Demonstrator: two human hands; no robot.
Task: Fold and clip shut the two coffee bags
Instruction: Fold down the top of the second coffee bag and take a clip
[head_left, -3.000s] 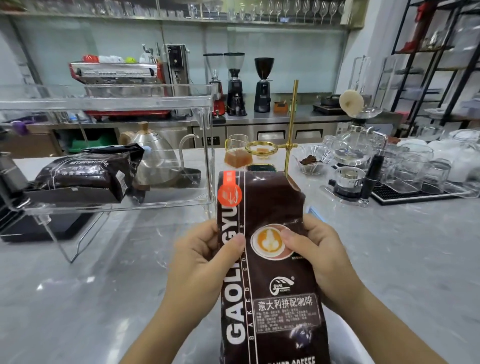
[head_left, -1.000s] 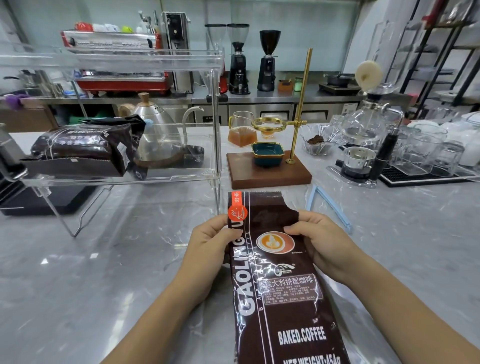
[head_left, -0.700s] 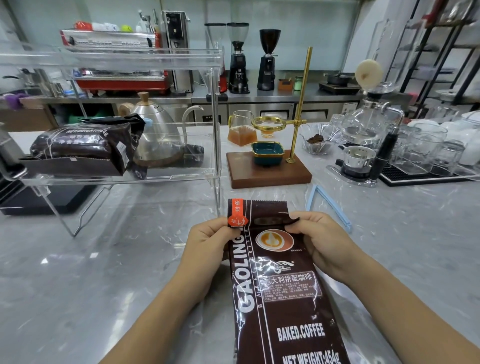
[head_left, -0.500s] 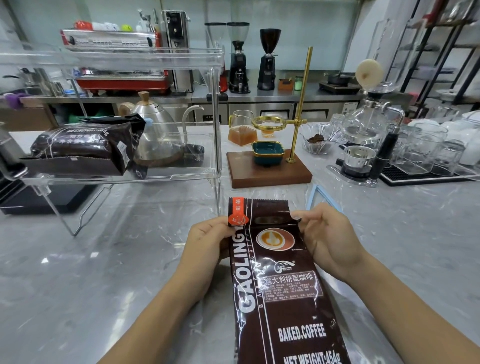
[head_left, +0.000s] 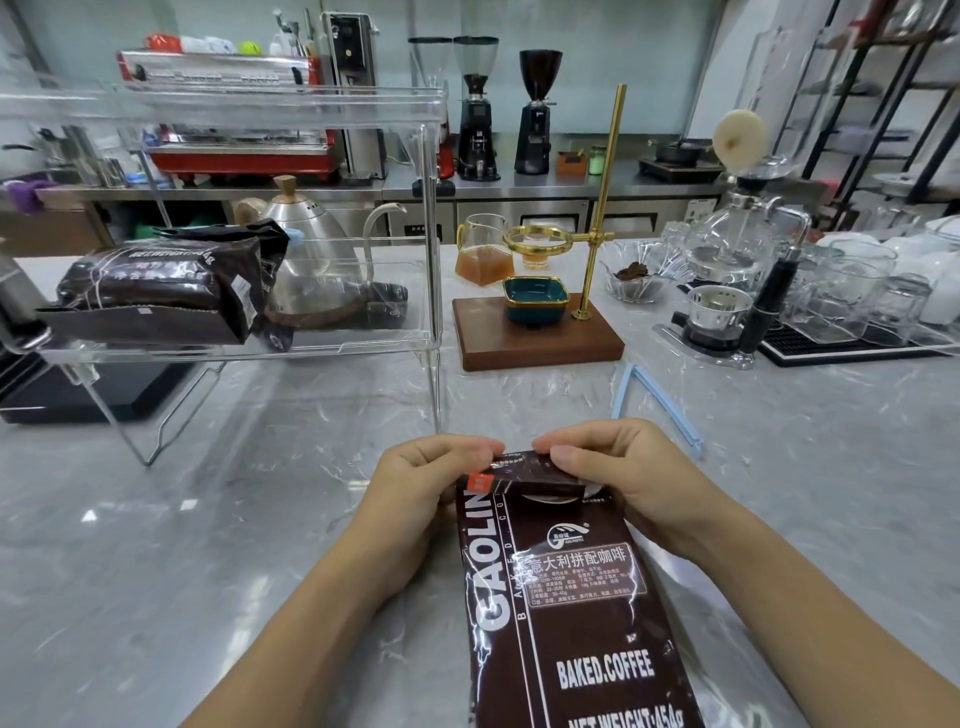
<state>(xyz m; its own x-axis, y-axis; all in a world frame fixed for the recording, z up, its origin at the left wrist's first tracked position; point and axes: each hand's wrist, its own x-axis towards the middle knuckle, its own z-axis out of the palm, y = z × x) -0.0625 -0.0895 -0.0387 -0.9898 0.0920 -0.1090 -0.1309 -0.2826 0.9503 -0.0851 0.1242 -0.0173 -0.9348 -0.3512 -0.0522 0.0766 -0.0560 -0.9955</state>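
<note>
A dark brown coffee bag (head_left: 566, 597) lies flat on the grey marble counter in front of me, its top folded down toward me over the cup logo. My left hand (head_left: 421, 493) pinches the left end of the fold and my right hand (head_left: 623, 478) pinches the right end. A light blue sealing clip (head_left: 655, 401) lies open on the counter just beyond my right hand. The second coffee bag (head_left: 161, 283) lies on its side on the lower shelf of a clear acrylic rack at the left, with a blue clip end showing at its folded top.
The clear acrylic rack (head_left: 431, 291) stands left of centre, a steel gooseneck kettle (head_left: 311, 260) behind it. A wooden pour-over stand (head_left: 537, 338) with a brass pole and teal dish sits ahead. Glassware and a siphon brewer (head_left: 743, 244) crowd the right.
The bag's top has been folded down further toward me, now covering most of the cup logo. Both hands have moved inward onto the folded edge.
</note>
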